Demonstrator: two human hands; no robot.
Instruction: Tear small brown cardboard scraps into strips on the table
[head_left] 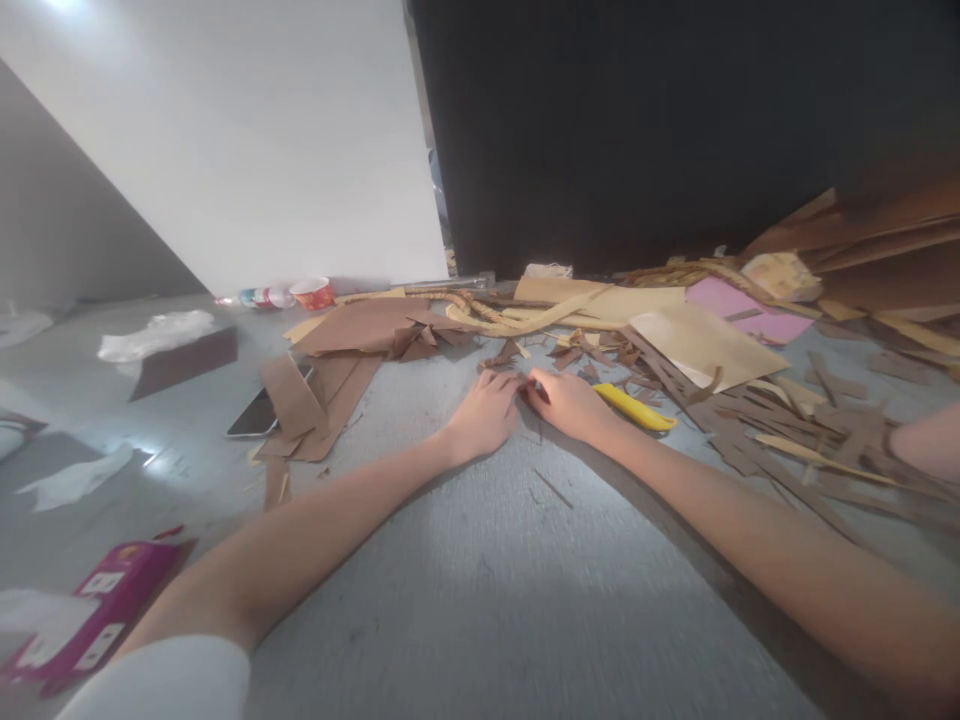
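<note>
Both hands meet near the middle of the grey table (480,600), their fingertips close together. My left hand (487,408) has its fingers curled and pressed together around something too small to make out. My right hand (564,400) pinches at a small dark piece that I cannot identify. Just beyond the fingertips lies a twisted brown strip (501,354). A yellow tool (635,408) rests on the table right beside my right hand. Small brown scraps (581,350) are scattered behind it.
At the left are a phone (255,414) under brown pieces (294,395), white tissue (157,336) and a magenta packet (112,600). Brown strips (795,470), a pink sheet (750,310) and a braided band (480,312) lie right and behind. Another person's arm (930,442) enters at right.
</note>
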